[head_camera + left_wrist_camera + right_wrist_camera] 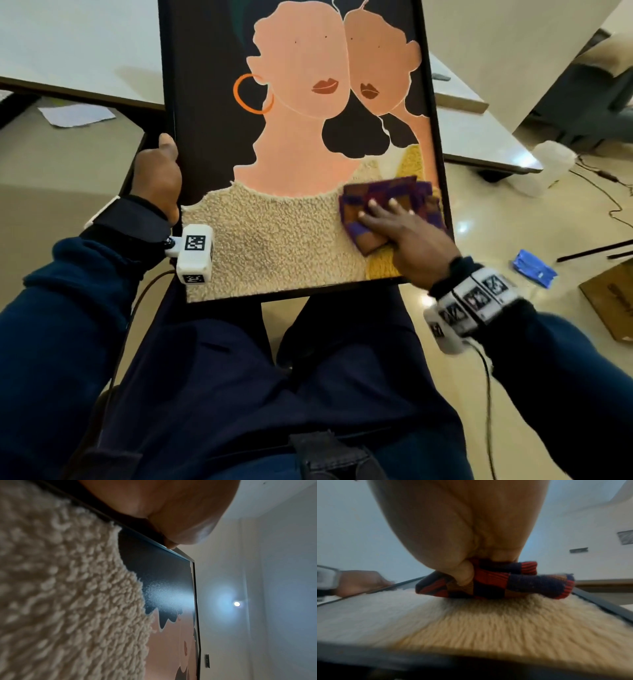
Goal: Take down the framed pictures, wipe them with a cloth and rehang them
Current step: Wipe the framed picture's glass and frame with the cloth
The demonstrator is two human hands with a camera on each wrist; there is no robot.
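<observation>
Glossy floor (pixel 479 192) lies beneath you while the framed picture (pixel 294 144) stands on your lap. Keep your right hand (pixel 407 240) flat on the folded cloth (pixel 387 209), wiping lightly over the tufted parts; left hand (pixel 157 178) clamps the frame's edge.

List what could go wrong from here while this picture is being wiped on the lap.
1. The framed picture rests on the thighs with only the left hand gripping its left edge; a hard push from the right hand could tip or slide it toward the floor.
2. The checked cloth is pressed onto raised looped texture; it may snag or flatten the loops.
3. The frame's upper part extends out of view, so it may bump something unseen.
</observation>
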